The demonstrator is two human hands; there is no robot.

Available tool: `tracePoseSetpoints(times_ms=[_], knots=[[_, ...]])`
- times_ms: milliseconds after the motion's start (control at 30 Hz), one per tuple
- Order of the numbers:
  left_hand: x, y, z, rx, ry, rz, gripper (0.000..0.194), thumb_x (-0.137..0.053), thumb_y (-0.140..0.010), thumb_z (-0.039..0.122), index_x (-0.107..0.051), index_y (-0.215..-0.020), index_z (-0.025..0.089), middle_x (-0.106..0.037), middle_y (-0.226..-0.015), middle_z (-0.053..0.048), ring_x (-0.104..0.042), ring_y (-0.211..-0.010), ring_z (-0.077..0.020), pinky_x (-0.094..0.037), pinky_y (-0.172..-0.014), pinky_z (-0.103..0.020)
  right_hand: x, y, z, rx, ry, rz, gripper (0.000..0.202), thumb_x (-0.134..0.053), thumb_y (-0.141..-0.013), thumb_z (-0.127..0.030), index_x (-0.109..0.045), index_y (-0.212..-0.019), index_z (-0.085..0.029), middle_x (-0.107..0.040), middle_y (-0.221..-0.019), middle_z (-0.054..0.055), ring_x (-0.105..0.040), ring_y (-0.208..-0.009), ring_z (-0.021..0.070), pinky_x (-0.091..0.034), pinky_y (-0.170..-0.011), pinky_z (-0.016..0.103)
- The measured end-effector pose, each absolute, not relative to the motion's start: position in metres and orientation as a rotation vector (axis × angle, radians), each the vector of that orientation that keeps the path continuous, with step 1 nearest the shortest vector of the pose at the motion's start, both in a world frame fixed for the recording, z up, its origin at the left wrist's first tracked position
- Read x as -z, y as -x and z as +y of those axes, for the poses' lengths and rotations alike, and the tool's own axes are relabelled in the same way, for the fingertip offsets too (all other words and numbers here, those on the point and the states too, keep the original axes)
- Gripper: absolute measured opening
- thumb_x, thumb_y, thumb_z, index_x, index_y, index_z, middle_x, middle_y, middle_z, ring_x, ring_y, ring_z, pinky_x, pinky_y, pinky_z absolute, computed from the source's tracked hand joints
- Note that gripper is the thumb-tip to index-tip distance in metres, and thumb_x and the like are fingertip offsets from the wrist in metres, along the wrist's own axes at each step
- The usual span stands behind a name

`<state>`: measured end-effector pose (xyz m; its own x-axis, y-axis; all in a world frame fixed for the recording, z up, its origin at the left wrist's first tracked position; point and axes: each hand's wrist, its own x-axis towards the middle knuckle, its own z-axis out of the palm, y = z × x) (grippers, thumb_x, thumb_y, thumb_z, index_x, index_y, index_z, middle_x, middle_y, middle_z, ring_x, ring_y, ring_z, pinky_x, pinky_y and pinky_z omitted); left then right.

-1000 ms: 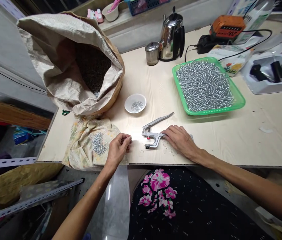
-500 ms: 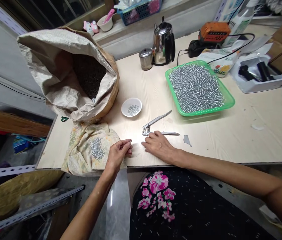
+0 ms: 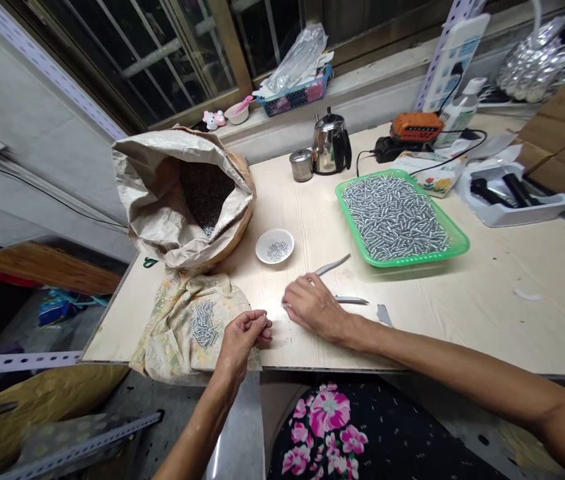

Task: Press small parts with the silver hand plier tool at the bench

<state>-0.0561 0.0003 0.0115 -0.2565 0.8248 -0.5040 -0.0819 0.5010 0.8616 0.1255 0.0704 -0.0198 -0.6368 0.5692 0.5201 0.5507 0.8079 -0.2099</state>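
My left hand (image 3: 246, 335) is closed in a pinch beside the cloth; whatever is between its fingertips is too small to make out. My right hand (image 3: 312, 308) is closed, with a small metal spring (image 3: 286, 305) showing at its fingertips. Spring-handled pliers (image 3: 333, 265) lie on the table partly hidden under that hand, only the two handles showing. Left of my left hand, a patterned cloth (image 3: 172, 333) carries a small pile of springs (image 3: 205, 325). A white bowl (image 3: 262, 250) beyond the hands holds a few more small pieces.
A green tray (image 3: 457, 248) heaped with small silver springs stands at the right. An open sack (image 3: 137, 187) with dark contents is at the left. A kettle (image 3: 329, 150), metal canister (image 3: 301, 167), orange battery (image 3: 416, 127) and white tray (image 3: 522, 212) line the back.
My right hand has lifted from the table to over the pliers' head, and a spring now shows at its fingertips. My left hand keeps its pinch. The view has tilted up.
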Motion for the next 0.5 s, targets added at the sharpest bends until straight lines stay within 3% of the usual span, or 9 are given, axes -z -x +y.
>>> tracePoseSetpoints(times_ms=[133, 233, 367, 500], knots=[[-0.012, 0.05, -0.001, -0.977, -0.629, 1.596, 0.059, -0.09, -0.046, 0.044, -0.066, -0.089, 0.011, -0.071, -0.073, -0.005, -0.061, -0.054, -0.0097, -0.052, -0.055, -0.023, -0.027, -0.124, 0.122, -0.161, 0.973, -2.266, 0.01, -0.052, -0.094, -0.016, -0.061, -0.098, -0.014, -0.064, -0.094, 0.008, -0.051, -0.09, 0.0214, -0.034, -0.079, 0.034], [-0.01, 0.042, 0.001, -0.977, -0.632, 1.563, 0.058, -0.091, -0.047, 0.043, -0.067, -0.089, 0.011, -0.072, -0.074, -0.005, -0.062, -0.054, -0.0096, -0.053, -0.057, -0.023, -0.04, -0.136, 0.139, -0.188, 1.017, -2.262, 0.023, -0.056, -0.093, -0.019, -0.059, -0.115, -0.013, -0.062, -0.106, 0.011, -0.051, -0.097, 0.0228, -0.036, -0.08, 0.034], [-0.003, 0.031, 0.007, -0.95, -0.653, 1.525, 0.052, -0.09, -0.049, 0.041, -0.067, -0.085, 0.011, -0.071, -0.072, -0.005, -0.061, -0.054, -0.0098, -0.053, -0.057, -0.024, -0.018, -0.175, 0.117, -0.247, 1.067, -2.421, 0.019, -0.047, -0.097, -0.019, -0.064, -0.104, -0.015, -0.059, -0.094, 0.008, -0.053, -0.086, 0.0201, -0.039, -0.077, 0.032], [0.003, 0.023, 0.017, -0.919, -0.675, 1.489, 0.049, -0.089, -0.052, 0.04, -0.068, -0.085, 0.011, -0.07, -0.072, -0.005, -0.061, -0.055, -0.0097, -0.054, -0.058, -0.024, 0.018, -0.215, 0.083, -0.34, 1.186, -2.591, 0.012, -0.054, -0.095, -0.022, -0.064, -0.094, -0.016, -0.057, -0.09, 0.007, -0.053, -0.081, 0.019, -0.038, -0.07, 0.031]])
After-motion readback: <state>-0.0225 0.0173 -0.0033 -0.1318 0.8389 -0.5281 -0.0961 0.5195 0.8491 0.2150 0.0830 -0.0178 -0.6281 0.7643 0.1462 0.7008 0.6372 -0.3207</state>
